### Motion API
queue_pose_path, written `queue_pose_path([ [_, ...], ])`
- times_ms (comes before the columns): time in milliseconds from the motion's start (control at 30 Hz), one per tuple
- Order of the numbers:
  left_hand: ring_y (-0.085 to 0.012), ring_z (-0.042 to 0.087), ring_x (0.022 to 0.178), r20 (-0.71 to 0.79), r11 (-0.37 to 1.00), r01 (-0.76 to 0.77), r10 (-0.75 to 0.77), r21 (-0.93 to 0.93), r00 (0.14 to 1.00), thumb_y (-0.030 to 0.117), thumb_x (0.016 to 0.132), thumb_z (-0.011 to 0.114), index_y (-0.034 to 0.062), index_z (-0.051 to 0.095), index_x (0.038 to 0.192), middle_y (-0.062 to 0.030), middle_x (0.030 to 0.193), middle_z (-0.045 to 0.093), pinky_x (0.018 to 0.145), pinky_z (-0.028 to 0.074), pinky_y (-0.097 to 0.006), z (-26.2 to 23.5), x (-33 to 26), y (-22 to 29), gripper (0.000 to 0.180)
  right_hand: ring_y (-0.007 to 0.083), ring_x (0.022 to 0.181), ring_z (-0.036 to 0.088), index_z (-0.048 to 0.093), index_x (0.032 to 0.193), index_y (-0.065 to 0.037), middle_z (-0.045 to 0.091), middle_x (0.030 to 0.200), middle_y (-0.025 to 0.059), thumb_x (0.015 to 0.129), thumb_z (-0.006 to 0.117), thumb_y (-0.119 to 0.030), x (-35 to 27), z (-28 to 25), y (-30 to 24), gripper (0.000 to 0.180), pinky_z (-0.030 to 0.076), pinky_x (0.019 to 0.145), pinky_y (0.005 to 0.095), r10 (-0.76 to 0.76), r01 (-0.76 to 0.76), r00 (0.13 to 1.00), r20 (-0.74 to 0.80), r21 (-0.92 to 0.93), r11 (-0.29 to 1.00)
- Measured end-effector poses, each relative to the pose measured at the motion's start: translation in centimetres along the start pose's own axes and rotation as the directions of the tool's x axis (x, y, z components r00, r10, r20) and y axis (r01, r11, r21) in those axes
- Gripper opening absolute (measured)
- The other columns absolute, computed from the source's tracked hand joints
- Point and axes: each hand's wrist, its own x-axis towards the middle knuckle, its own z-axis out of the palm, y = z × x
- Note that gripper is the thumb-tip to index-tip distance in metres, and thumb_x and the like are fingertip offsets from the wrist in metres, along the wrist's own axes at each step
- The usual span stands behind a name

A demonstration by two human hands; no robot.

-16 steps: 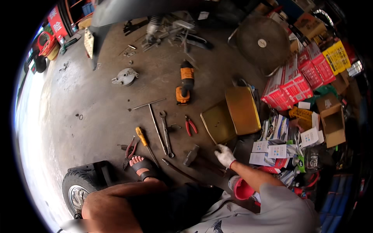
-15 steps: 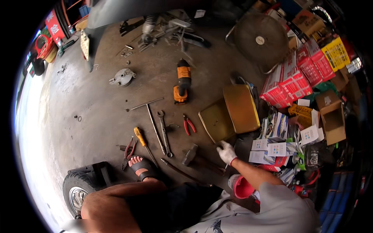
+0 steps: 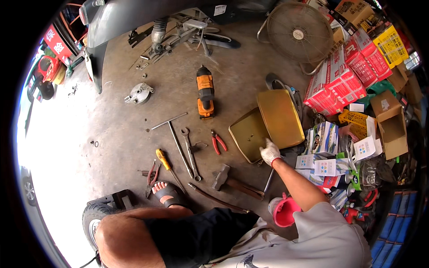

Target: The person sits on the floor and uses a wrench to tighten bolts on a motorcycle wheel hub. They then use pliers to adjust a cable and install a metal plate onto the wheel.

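Note:
My right hand [image 3: 270,153], in a white glove, reaches over the near edge of a gold metal tray [image 3: 245,134], where a second gold tray or lid [image 3: 281,117] overlaps it. Its fingers look partly stretched and apart, with nothing visible in them. Small dark bits lie in the tray. Left of it rest red-handled pliers [image 3: 217,142], a combination wrench [image 3: 191,156] and a T-handle wrench [image 3: 176,140]. A hammer [image 3: 237,183] lies nearest below the hand, beside a metal rod [image 3: 269,180]. My left hand is out of the picture.
An orange cordless impact driver [image 3: 205,96] lies farther off. Nearer are a yellow-handled screwdriver [image 3: 164,161], a hose [image 3: 216,199] and a pink bucket [image 3: 286,211]. A wheel [image 3: 94,223] stands at left. Red boxes [image 3: 333,87] and a round fan [image 3: 299,33] crowd the right.
My right hand has moved up and right, from the tray's near corner to over its edge beside the second gold piece. The view has shifted slightly; the tools lie as before.

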Motion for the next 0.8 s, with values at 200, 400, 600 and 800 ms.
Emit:
queue_pose_path([
  [200, -0.0216, 0.058, 0.108, -0.011, 0.998, -0.031, 0.031, 0.061, 0.999, 0.021, 0.102, 0.060, 0.0015, 0.059, 0.128, -0.0084, 0.115, 0.062, 0.097, 0.048, -0.036, -1.4, 0.4, -2.1, 0.032, 0.0357, 0.128, 0.058, 0.054, 0.137, 0.001, 0.063, 0.134, 0.0230, 0.088, 0.066, -0.013, 2.7, -1.2, 4.0, 0.053, 0.046, 0.107, 0.0394, -0.047, 0.091, 0.970, -0.239, 0.174, 0.980],
  [400, -0.0224, 0.057, 0.113, -0.006, 0.986, -0.083, 0.084, 0.147, 0.996, 0.022, 0.102, 0.058, 0.0017, 0.058, 0.129, -0.0087, 0.119, 0.061, 0.102, 0.047, -0.037, -3.4, 0.6, -4.4, 0.033, 0.0336, 0.119, 0.063, 0.062, 0.125, 0.000, 0.068, 0.123, 0.0204, 0.087, 0.063, -0.008, 4.2, -3.0, 7.8, 0.039, 0.048, 0.101, 0.0395, 0.002, 0.073, 0.960, -0.279, 0.257, 0.964],
  [600, -0.0214, 0.057, 0.115, 0.049, 0.951, -0.188, 0.181, 0.246, 0.982, 0.022, 0.102, 0.059, 0.0026, 0.059, 0.128, -0.0077, 0.121, 0.061, 0.103, 0.047, -0.036, -6.4, 0.9, -7.5, 0.033, 0.0373, 0.118, 0.062, 0.066, 0.119, -0.001, 0.068, 0.121, 0.0214, 0.089, 0.061, -0.016, 5.2, -2.5, 6.8, 0.034, 0.047, 0.102, 0.0424, -0.052, 0.035, 0.968, -0.244, -0.076, 0.997],
  [800, -0.0112, 0.059, 0.100, -0.007, 0.970, -0.025, 0.024, -0.240, 1.000, 0.015, 0.095, 0.071, 0.0069, 0.063, 0.119, -0.0006, 0.110, 0.064, 0.090, 0.049, -0.026, -6.5, 4.4, -11.2, 0.026, 0.0389, 0.118, 0.060, 0.057, 0.131, -0.003, 0.065, 0.122, 0.0266, 0.090, 0.060, -0.016, 4.3, -2.6, 1.3, 0.044, 0.049, 0.101, 0.0450, -0.216, 0.169, 0.912, -0.349, -0.160, 0.972],
])
